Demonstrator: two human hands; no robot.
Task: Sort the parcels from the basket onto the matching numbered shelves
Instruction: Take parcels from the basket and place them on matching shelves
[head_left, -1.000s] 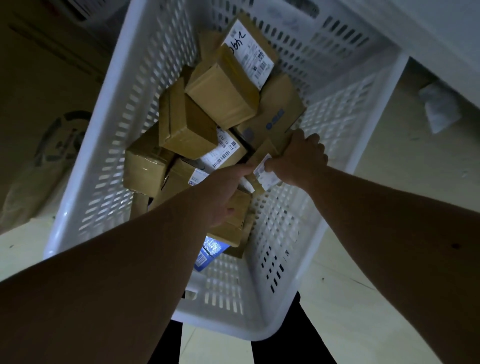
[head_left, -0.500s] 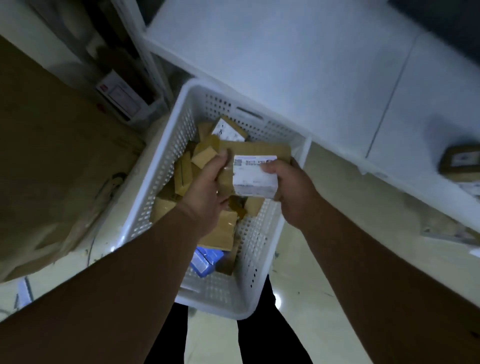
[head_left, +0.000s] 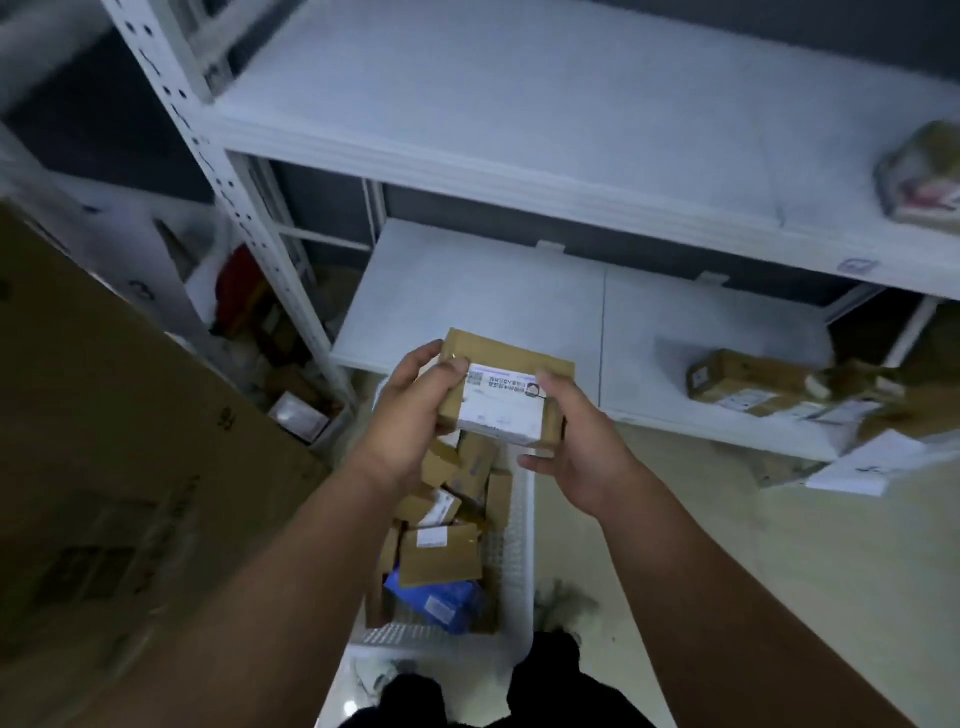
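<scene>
I hold a brown cardboard parcel (head_left: 506, 384) with a white label on top, level in front of me above the white basket (head_left: 511, 551). My left hand (head_left: 410, 410) grips its left side, thumb on the top face. My right hand (head_left: 576, 441) grips its right side, thumb by the label. Several brown parcels (head_left: 441, 551) and a blue packet (head_left: 439, 597) lie in the basket below. The white shelf unit stands ahead, with a lower shelf (head_left: 519, 296) and an upper shelf (head_left: 519, 114).
Brown parcels (head_left: 748, 382) lie at the right end of the lower shelf, and loose white paper (head_left: 867, 462) beside them. A wrapped parcel (head_left: 924, 176) sits on the upper shelf at right. A big cardboard sheet (head_left: 104, 441) leans at left. The perforated shelf post (head_left: 234, 197) stands left of the shelves.
Both hands have lifted the labelled parcel out of the basket and higher. My view has risen from the basket to the shelves.
</scene>
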